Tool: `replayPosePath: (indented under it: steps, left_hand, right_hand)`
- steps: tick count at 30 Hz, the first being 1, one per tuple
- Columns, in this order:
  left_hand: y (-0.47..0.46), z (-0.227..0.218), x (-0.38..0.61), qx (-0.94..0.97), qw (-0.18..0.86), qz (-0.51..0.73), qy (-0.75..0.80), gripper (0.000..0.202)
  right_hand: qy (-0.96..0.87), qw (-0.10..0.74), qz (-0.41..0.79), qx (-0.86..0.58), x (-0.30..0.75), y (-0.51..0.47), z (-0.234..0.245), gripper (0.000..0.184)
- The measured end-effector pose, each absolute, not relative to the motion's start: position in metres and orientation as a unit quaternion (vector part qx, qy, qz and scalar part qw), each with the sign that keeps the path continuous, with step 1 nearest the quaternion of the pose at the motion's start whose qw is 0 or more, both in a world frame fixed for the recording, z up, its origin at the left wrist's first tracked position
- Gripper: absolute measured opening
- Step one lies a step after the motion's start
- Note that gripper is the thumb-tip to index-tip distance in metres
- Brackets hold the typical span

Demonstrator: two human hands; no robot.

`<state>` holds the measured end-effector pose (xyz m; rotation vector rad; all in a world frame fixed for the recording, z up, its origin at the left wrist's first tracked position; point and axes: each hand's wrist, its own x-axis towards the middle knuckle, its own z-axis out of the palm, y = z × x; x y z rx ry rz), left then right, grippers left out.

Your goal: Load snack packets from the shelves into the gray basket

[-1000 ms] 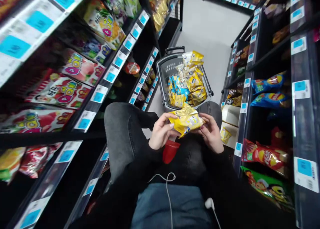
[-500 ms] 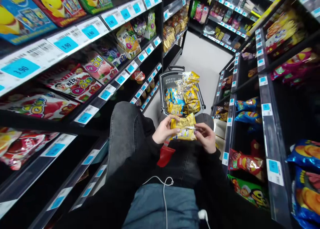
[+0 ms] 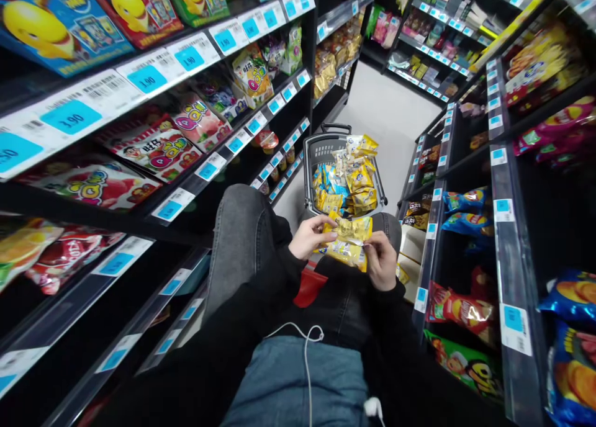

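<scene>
Person sat low in a shop aisle, knees up in grey jeans. Left hand and right hand both held yellow snack packets over the lap, just short of the basket. Left fingers were closed on the left end of the top packet; right fingers pinched the right edge, thumb on top. At least two packets in the grip, the upper one lying across the lower.

Against the frame half a second before: the hands sat a little farther right and lower in view, and the upper packet had been turned flatter, its long side more level. Grip unchanged, both hands still shut on the packets. The view had swung slightly up and left, so more of the top left shelf showed, with its blue box and the price tags reading 1.90.

Basket stood on the floor beyond the knees, heaped with more yellow and blue packets, handle at the far end. A red object lay in the lap below the hands. White earphone cable ran down the front of the blue garment. Chip bags lined the right shelves.
</scene>
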<state>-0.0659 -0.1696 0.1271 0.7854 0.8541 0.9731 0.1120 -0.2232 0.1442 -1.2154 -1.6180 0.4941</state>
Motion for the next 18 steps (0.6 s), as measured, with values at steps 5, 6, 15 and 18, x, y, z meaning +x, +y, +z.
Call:
replayPosePath:
  steps: [5,6,15,18]
  left_hand:
    - [-0.164,0.124,-0.070,0.401,0.677,0.479,0.391,0.023]
    - [-0.163,0.122,-0.071,0.406,0.669,0.484,0.393,0.023]
    - [-0.157,0.113,-0.076,0.449,0.576,0.519,0.444,0.021]
    - [-0.160,0.118,-0.074,0.429,0.560,0.524,0.476,0.028]
  right_hand:
    - [-0.596,0.555,0.268,-0.515,0.108,-0.226,0.147,0.013]
    - [-0.588,0.550,0.275,-0.525,0.108,-0.226,0.148,0.015]
    - [-0.553,0.397,0.215,-0.700,0.105,-0.220,0.150,0.023]
    - [-0.523,0.414,0.192,-0.720,0.102,-0.218,0.143,0.023]
